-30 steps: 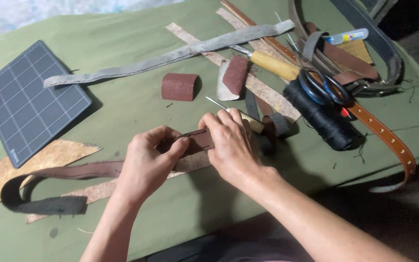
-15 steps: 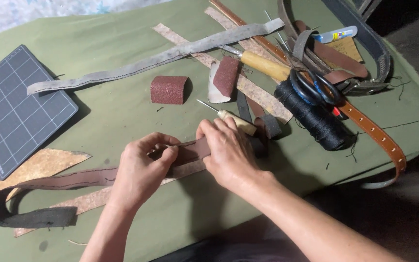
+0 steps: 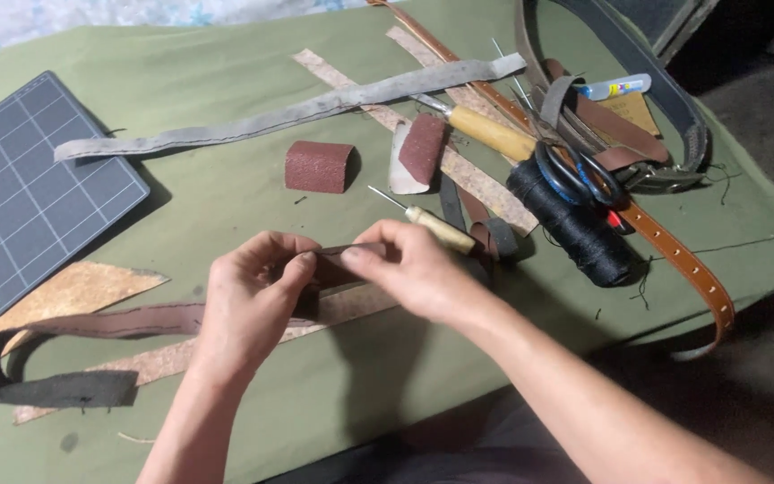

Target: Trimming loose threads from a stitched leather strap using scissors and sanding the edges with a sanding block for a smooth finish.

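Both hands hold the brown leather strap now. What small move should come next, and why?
Probably the right hand should pick up the awl: it lies right beside that hand, while the left hand already pinches the strap steady.

A dark gridded cutting mat [image 3: 33, 188] lay at the left of the frame. A reddish sanding block [image 3: 318, 166] sat near the centre top. At upper right, blue-handled scissors [image 3: 575, 175] rested on a spool of black thread [image 3: 575, 229], beside a tan punched belt [image 3: 674, 260].
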